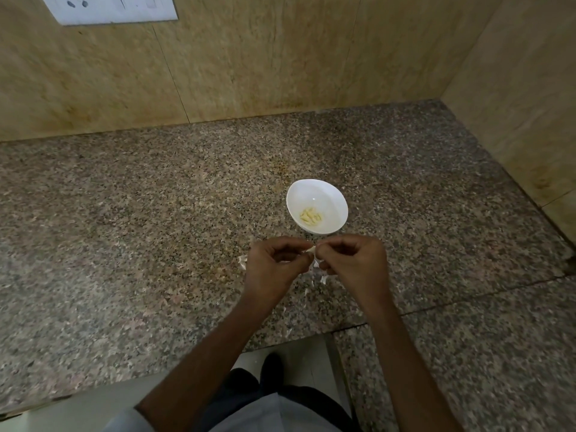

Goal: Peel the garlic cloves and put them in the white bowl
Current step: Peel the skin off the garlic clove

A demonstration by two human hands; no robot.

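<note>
Just on the near side of the white bowl [315, 184] on the desk [156, 213], the left hand [274, 264] and right hand [356, 260] both curl in, pinching 1 garlic clove [310, 251] between them: light, firm, probably slippery, its papery skin best nipped at a tip.

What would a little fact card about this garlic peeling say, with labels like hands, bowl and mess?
left hand: pinches the garlic clove
right hand: pinches the same clove from the other side
bowl: white, on the counter, just beyond the hands
inside it: a few peeled cloves
mess: skins on the counter by the hands
</note>
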